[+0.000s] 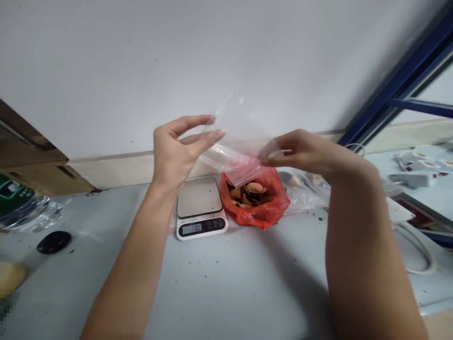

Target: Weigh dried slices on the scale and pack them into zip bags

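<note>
Between my two hands a clear plastic bag (pixel 235 137) is held up, tilted, above the table. My left hand (pixel 182 146) pinches its left edge between thumb and fingers. My right hand (pixel 297 151) grips its lower right side; those fingertips are slightly blurred. Behind and below the clear bag stands an open red plastic bag (pixel 262 217) with brown and tan dried pieces (pixel 247 193) inside, too indistinct to name. To its left sits a white kitchen scale (pixel 201 208) with a bare plate, its display reading 0.0.
More clear plastic bags (pixel 306 191) lie right of the red bag. At left are a black oval object (pixel 54 242), a large bottle (pixel 21 203) and a wooden cabinet (pixel 31 151). Power strips (pixel 421 165) and a white cable (pixel 424 255) lie right, near a blue frame (pixel 396 80).
</note>
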`<state>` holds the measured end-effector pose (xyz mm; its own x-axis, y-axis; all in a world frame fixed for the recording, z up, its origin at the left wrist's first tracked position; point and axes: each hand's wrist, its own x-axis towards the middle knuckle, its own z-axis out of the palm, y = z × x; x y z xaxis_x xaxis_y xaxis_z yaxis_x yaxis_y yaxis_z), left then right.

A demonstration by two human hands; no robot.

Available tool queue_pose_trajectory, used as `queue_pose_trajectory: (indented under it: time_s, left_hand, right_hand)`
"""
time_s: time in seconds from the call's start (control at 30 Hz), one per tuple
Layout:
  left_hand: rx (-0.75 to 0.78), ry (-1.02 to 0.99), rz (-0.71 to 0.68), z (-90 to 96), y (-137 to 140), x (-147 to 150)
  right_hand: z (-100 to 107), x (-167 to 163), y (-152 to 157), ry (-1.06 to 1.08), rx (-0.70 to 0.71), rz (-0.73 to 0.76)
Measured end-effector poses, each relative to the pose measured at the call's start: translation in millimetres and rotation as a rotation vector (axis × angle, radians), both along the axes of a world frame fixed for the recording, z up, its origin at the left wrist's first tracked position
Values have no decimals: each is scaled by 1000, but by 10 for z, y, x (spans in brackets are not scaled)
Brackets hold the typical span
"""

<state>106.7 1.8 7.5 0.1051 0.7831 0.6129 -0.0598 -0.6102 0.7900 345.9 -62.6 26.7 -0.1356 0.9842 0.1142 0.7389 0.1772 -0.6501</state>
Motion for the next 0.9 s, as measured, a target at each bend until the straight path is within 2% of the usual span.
queue_pose_trajectory:
  time_s: [0.13, 0.23, 0.33, 0.47, 0.6, 0.77, 0.83, 0.9]
  left_hand:
    - [-194, -18, -39, 19, 136, -232]
    - [-145, -31, 64, 20, 186, -358]
    - [-2, -75, 178, 1, 217, -473]
    - [92, 9, 264, -41, 263, -713]
    - [92, 52, 298, -99, 320, -973]
    - [156, -22, 352, -151, 376, -1222]
    - [125, 12, 379, -159, 381, -1341]
    - [20, 116, 392, -167, 377, -1483]
  right_hand:
    - [-49, -123, 23, 435, 79, -54]
    - [-102, -279, 79, 578, 115, -59]
    - [-153, -429, 140, 576, 97, -22]
    - [-203, -593, 207, 521, 75, 51]
    - [-237, -817, 259, 536, 54, 63]
    - [-305, -1160, 324, 651, -55, 42]
    - [-337, -1251, 358, 628, -58, 80]
    - [-371, -1320, 401, 588, -17, 120]
